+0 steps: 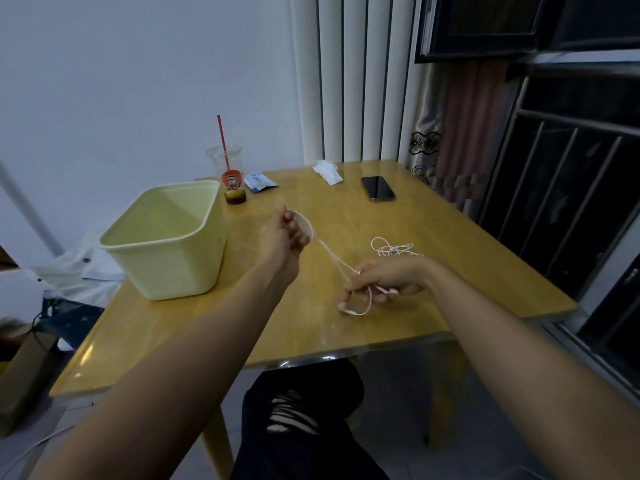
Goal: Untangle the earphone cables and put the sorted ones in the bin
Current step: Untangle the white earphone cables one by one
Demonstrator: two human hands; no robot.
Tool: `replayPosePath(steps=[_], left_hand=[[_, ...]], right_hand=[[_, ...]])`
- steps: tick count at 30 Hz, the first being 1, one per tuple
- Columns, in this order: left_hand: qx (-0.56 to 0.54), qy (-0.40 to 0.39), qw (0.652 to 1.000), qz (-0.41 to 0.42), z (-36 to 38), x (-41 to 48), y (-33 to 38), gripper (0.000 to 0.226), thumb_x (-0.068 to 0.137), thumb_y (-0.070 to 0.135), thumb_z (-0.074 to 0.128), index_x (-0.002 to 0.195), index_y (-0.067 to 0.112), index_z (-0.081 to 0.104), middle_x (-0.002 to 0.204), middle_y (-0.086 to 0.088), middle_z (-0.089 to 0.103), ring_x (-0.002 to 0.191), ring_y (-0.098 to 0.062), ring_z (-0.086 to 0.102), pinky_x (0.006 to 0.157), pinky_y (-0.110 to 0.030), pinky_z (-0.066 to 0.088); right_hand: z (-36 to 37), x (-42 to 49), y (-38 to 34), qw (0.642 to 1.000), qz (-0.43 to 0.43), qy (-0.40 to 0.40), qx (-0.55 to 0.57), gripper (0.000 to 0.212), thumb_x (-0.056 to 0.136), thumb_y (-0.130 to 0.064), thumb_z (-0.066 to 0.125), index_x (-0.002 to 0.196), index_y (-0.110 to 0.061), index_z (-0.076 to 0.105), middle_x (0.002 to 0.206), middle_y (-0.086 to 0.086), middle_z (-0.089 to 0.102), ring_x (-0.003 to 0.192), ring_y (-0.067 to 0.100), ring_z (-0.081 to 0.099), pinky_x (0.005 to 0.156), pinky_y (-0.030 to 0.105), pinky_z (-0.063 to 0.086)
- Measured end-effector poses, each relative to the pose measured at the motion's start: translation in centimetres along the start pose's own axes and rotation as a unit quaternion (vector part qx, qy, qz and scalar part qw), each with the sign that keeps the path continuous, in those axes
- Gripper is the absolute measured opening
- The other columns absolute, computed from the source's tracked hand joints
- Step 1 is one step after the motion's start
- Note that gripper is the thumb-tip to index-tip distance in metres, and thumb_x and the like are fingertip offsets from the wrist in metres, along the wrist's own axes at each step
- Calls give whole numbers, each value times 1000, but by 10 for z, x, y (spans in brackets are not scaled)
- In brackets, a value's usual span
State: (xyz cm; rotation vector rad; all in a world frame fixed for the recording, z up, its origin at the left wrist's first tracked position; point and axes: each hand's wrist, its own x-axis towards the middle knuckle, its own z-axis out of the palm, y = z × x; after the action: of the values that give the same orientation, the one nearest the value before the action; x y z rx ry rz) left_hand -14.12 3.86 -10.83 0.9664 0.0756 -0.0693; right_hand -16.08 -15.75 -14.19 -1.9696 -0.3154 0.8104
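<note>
Here on my feed, both bare forearms reach out over the wooden counter (pixel 194 327). The left hand (pixel 282 237) is raised above the middle of the counter with its back towards me. Its fingers are curled in, gripping a loop of the pink earphone cable (pixel 329 253) that arcs out past the knuckles. From there the cable runs taut, down and to the right, to the right hand (pixel 388 277). That hand sits lower, just above the counter and closer to the near edge. It is turned palm down with the wrist cocked to the left. Its thumb and forefinger pinch the cable where several strands meet, and the other fingers are bent loosely beneath. Below the pinch a short loop with an earbud (pixel 343 307) dangles close to the counter; I cannot tell whether it touches.

Just behind the right hand, towards the right edge, a second tangle of white cable (pixel 393 249) lies on the counter. The pale yellow bin (pixel 180 268) stands at the left edge with its top open, near the left hand but apart from it. Along the far edge I see four things:

- a plastic cup (pixel 230 174) with a red straw, just behind the bin
- a small blue packet (pixel 259 182) beside the cup
- a crumpled tissue (pixel 327 172)
- a dark phone (pixel 377 188) lying flat towards the far right corner
</note>
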Motion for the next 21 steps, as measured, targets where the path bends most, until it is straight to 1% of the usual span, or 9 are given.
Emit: replayPosePath(steps=[4, 6, 9, 11, 12, 14, 16, 19, 21], left_hand=[[40, 117, 992, 23, -5, 1, 9, 38, 101, 28, 46, 65, 18, 45, 42, 7, 33, 37, -8, 27, 43, -22, 32], [77, 154, 984, 49, -8, -1, 8, 38, 101, 26, 45, 64, 18, 45, 45, 7, 36, 41, -9, 29, 45, -23, 31], [109, 181, 972, 103, -13, 0, 6, 39, 101, 20, 42, 62, 17, 37, 49, 2, 34, 45, -13, 28, 45, -26, 27], [134, 172, 971, 94, -15, -1, 7, 37, 98, 17, 42, 62, 17, 36, 47, 2, 34, 43, -12, 28, 46, -26, 25], [151, 154, 973, 86, -15, -3, 7, 36, 98, 15, 42, 63, 16, 38, 43, 5, 35, 40, -10, 28, 46, -26, 25], [207, 96, 971, 72, -13, -8, 8, 34, 98, 16, 44, 64, 16, 43, 40, 9, 36, 38, -8, 30, 46, -25, 27], [271, 18, 960, 68, -9, -12, 6, 35, 99, 18, 46, 63, 16, 45, 44, 6, 39, 42, -10, 32, 47, -25, 29], [315, -70, 943, 80, -5, -17, 4, 40, 100, 19, 47, 61, 14, 45, 50, -2, 40, 42, -12, 34, 45, -25, 31], [300, -75, 948, 77, -3, -18, 6, 39, 101, 21, 47, 62, 14, 46, 52, -3, 39, 43, -11, 34, 45, -23, 32]], right_hand=[[-20, -13, 1, 991, -25, 65, 116, 20, 100, -17, 50, 94, -7, 67, 54, -2, 40, 39, 4, 29, 37, 17, 21], [-27, -15, 2, 992, 1, 122, 14, 22, 99, -15, 49, 95, -9, 71, 57, 0, 48, 45, 7, 37, 42, 18, 30], [-22, -14, -5, 982, 97, 77, -139, 24, 97, -14, 51, 103, -10, 73, 74, 1, 71, 66, 10, 54, 52, 23, 37], [-18, -12, -14, 966, 123, 84, -213, 27, 94, -21, 58, 117, -13, 69, 96, -1, 72, 86, 13, 58, 62, 23, 43], [-17, -9, -18, 955, 117, 120, -245, 36, 92, -23, 62, 127, -16, 63, 111, -1, 67, 101, 15, 58, 76, 25, 48], [-13, -3, -26, 947, 52, 212, -237, 61, 90, -24, 65, 146, -20, 43, 142, 0, 48, 130, 18, 46, 104, 33, 42], [-3, 1, -38, 950, -65, 267, -150, 71, 91, -22, 64, 153, -22, 30, 155, -2, 34, 142, 15, 33, 109, 33, 36], [12, 10, -52, 968, -133, 210, -24, 59, 97, -25, 60, 149, -19, 35, 136, -1, 54, 124, 11, 52, 102, 29, 42], [19, 12, -53, 977, -141, 158, 16, 31, 101, -27, 53, 129, -13, 55, 92, 6, 67, 82, 12, 64, 86, 29, 54]])
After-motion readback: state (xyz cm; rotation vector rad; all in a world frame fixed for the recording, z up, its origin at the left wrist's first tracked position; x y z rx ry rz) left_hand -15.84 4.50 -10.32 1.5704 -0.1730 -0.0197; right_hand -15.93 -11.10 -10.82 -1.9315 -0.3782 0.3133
